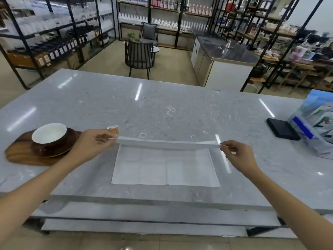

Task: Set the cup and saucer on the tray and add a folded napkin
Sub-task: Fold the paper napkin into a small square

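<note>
A white paper napkin [165, 166] lies spread on the grey marble counter, with its far edge lifted off the surface. My left hand [91, 143] pinches the far left corner and my right hand [237, 156] pinches the far right corner, the raised edge stretched between them. At the left, a brown cup with a white inside [49, 136] sits on a brown saucer [54, 152], which rests on a wooden tray [21, 156].
A small orange and white packet [113, 129] lies just behind my left hand. A black flat box [282, 129] and a clear bag of packaged goods [317, 127] stand at the right. The counter's near edge [162, 199] runs below the napkin.
</note>
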